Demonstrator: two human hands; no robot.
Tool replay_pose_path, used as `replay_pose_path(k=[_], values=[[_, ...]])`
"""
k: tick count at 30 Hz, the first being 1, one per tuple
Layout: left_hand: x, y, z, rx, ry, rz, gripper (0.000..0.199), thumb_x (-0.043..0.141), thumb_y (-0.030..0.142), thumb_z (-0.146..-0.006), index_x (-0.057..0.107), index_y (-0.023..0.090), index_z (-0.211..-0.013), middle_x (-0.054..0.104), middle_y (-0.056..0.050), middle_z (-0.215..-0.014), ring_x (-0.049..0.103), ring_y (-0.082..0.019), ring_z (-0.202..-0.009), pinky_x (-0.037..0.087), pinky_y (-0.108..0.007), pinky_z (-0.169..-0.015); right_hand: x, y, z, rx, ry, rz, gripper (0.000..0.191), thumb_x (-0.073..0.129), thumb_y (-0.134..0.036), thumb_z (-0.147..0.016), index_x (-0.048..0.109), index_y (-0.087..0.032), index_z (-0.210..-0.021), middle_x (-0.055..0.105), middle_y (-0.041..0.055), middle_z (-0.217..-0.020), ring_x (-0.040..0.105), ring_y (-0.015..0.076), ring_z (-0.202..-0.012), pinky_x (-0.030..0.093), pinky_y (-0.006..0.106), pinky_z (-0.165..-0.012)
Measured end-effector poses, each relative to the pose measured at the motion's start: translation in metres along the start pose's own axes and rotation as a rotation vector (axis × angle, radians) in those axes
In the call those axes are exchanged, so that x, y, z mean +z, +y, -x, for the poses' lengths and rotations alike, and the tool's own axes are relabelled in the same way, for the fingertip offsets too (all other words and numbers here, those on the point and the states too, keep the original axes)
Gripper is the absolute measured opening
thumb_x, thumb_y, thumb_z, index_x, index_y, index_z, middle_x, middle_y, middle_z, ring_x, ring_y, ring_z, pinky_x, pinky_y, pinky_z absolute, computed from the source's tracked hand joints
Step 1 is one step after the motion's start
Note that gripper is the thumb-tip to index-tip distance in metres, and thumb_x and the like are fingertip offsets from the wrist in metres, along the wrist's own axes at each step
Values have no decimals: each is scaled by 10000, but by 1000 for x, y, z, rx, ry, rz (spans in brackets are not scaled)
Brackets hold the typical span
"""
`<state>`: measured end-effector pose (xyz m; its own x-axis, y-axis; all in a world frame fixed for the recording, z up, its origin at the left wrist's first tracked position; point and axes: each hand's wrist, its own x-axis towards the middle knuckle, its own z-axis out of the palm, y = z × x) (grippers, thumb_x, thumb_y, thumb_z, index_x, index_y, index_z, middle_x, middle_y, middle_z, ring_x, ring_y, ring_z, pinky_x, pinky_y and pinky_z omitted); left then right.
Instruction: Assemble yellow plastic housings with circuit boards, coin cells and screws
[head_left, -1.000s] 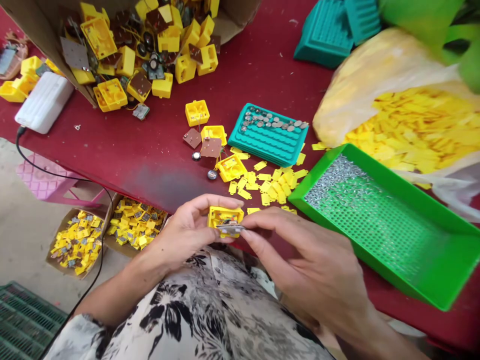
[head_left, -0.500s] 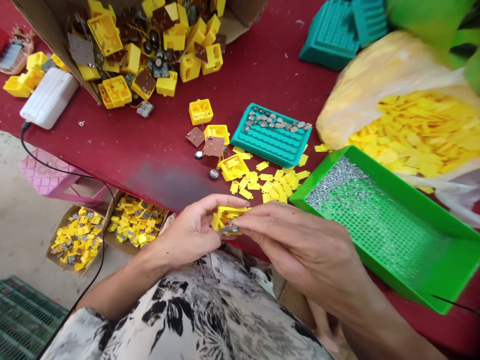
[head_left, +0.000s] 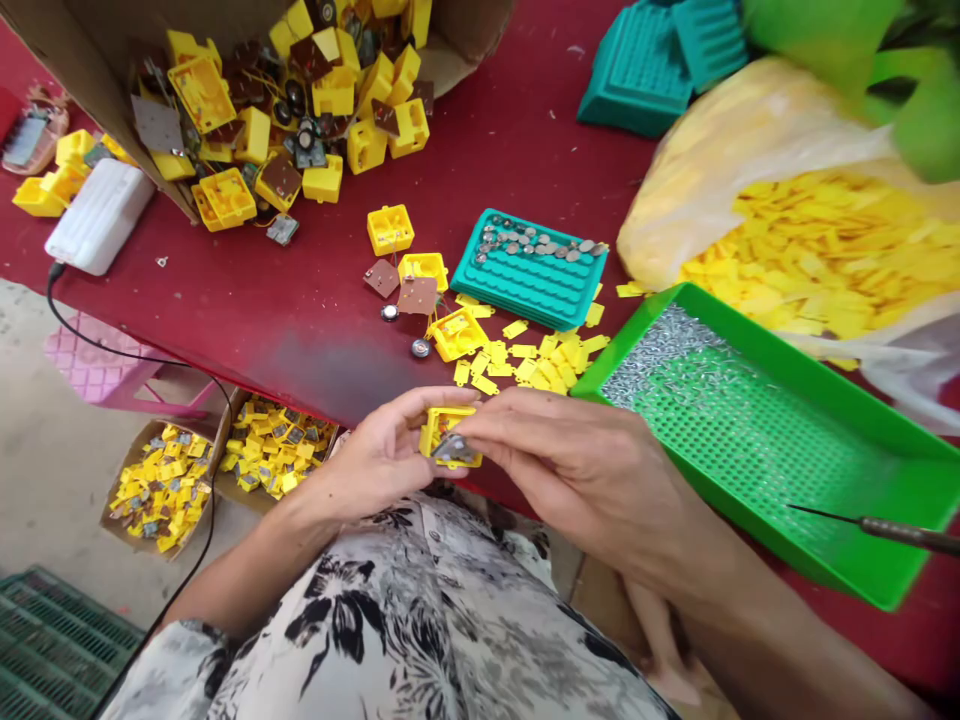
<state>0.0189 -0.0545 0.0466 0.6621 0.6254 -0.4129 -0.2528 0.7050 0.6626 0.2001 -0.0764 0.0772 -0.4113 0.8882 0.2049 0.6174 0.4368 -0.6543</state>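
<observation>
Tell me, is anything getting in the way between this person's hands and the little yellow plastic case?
Nothing visible does. The left hand holds the yellow plastic case directly, and the right hand holds a small metal piece against the case's edge, with nothing between them.

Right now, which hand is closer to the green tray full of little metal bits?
Right. The right hand is just beside the near edge of the green tray. The left hand is farther off, beyond the yellow plastic box both hands hold.
</observation>
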Motion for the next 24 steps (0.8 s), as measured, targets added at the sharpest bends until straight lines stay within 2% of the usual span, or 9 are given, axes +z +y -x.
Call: replay_pose_path(k=[4,8,11,15,21,24], values=[[-4,-4,-3,19,-9,2,533,661,-1,-653,577,198,-1140,602,-78,-1223,628,-165,-999,539,-310,-855,0,1,-1,8,-18,-6,219,515,-22,-881,658,-179,-825,694,29,-838,635,121,-730,500,239,-646],[-6,-5,-4,49,10,-46,500,680,9,-655,583,184,-1113,628,-78,-1171,635,-172,-1019,532,-292,-867,2,0,-2,6,14,33,236,510,-26,-878,644,-173,-751,689,37,-818,631,128,-710,489,243,-610],[-6,-2,-4,53,12,-33,471,717,62,-680,594,178,-1120,645,-82,-1140,646,-169,-987,542,-289,-844,4,2,-1,16,64,-20,213,525,-26,-885,662,-177,-824,699,36,-854,651,126,-755,510,232,-636],[-8,-1,-6,34,-12,-13,508,712,42,-643,601,197,-1114,653,-65,-1133,656,-158,-948,546,-273,-804,4,5,2,11,54,-71,214,517,-50,-905,673,-193,-935,711,33,-901,669,128,-806,540,235,-688],[-8,-3,-7,79,23,-156,574,594,-55,-581,612,178,-1105,664,-69,-1174,649,-115,-916,506,-215,-790,4,-3,4,-5,32,93,251,472,-31,-894,636,-164,-761,699,64,-865,654,156,-779,534,264,-647],[-6,-3,-6,70,35,-114,507,645,-7,-617,633,182,-1088,679,-74,-1174,662,-139,-936,512,-248,-812,5,-3,3,-12,42,103,253,465,-34,-899,633,-160,-758,690,58,-827,642,150,-744,526,263,-629]])
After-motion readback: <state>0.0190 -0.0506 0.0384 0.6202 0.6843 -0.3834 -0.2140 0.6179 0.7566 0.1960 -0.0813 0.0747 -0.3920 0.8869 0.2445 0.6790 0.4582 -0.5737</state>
